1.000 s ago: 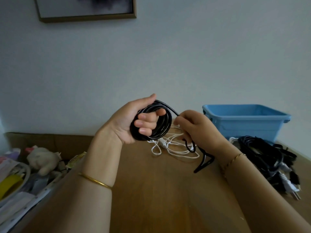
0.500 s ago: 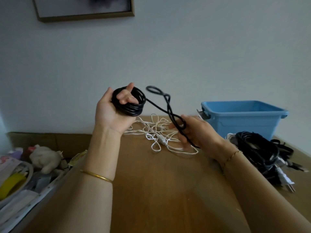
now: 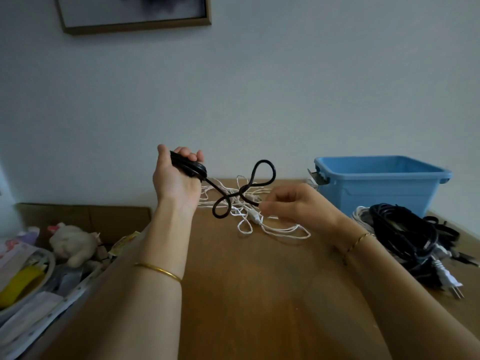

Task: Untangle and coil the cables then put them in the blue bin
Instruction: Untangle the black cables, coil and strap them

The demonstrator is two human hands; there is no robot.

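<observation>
My left hand (image 3: 176, 175) is raised above the wooden table (image 3: 259, 294) and grips a coiled black cable (image 3: 191, 167), seen edge-on. The cable's loose tail (image 3: 262, 175) twists through two loops in the air toward my right hand (image 3: 293, 203), which pinches its end between thumb and fingers. A thin white cable (image 3: 259, 222) lies tangled on the table behind and under the hands. The blue bin (image 3: 376, 185) stands at the back right, open at the top. A heap of black and white cables (image 3: 407, 237) lies in front of the bin.
A white plug (image 3: 450, 283) sticks out of the heap near the table's right edge. Left of the table, a cardboard box (image 3: 85, 216) holds a plush toy (image 3: 74, 245), papers and a yellow item (image 3: 20, 284). A framed picture (image 3: 135, 11) hangs on the wall.
My left hand has turned the coil edge-on and moved slightly right. The tail has slid through my right hand, which now pinches its end, and its loops have shifted.
</observation>
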